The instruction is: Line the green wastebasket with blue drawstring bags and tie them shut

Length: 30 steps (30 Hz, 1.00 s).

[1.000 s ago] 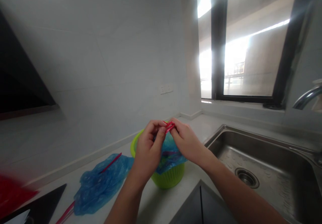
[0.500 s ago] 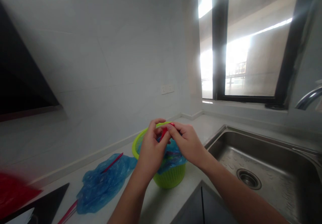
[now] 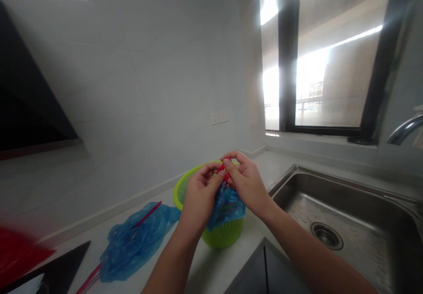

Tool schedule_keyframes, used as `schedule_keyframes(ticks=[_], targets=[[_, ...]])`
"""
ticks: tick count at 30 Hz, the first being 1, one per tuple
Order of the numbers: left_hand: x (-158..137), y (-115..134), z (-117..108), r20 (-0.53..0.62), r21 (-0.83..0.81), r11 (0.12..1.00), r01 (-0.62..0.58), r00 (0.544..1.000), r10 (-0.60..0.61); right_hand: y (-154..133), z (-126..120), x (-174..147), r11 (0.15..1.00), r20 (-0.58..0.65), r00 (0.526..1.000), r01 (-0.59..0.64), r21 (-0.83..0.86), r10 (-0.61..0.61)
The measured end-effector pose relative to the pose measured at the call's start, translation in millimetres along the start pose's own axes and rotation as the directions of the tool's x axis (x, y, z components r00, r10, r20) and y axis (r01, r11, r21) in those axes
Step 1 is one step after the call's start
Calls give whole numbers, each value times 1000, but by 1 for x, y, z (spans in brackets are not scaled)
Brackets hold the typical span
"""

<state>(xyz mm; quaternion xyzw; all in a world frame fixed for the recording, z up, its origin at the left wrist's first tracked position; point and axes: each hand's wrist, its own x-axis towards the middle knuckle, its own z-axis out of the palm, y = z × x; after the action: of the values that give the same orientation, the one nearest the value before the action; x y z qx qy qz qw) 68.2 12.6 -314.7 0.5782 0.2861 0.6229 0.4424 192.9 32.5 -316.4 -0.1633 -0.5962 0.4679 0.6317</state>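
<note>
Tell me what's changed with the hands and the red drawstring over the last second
Both hands have closed in on the red drawstring: a second ago it stretched in plain view between them, now it is bunched and mostly hidden between the left hand and right hand. The blue bag in the green basket, the second bag on the counter and the sink stayed put.

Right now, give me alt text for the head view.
Both hands, left hand and right hand, pinch a red drawstring of a blue plastic bag over a green basket. Another blue bag lies left; a steel sink right.
</note>
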Motion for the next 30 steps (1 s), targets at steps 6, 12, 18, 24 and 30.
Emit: schedule_keyframes(ticks=[6,12,18,24,30], targets=[[-1,4,1,20,-10,995,95,995,-95,3,-3,4,999,35,999,-27,43,25],[-8,8,-1,97,486,828,-278,959,265,6,-8,10,989,-10,990,-137,53,138],[-13,14,-3,103,695,654,-297,942,318,11,-9,8,993,36,993,-114,-3,114],[-9,19,-11,164,588,761,-275,961,221,12,-4,7,994,51,993,-107,-3,107],[-5,21,-18,9,736,622,-269,921,389,7,-2,6,991,58,989,-133,1,133]])
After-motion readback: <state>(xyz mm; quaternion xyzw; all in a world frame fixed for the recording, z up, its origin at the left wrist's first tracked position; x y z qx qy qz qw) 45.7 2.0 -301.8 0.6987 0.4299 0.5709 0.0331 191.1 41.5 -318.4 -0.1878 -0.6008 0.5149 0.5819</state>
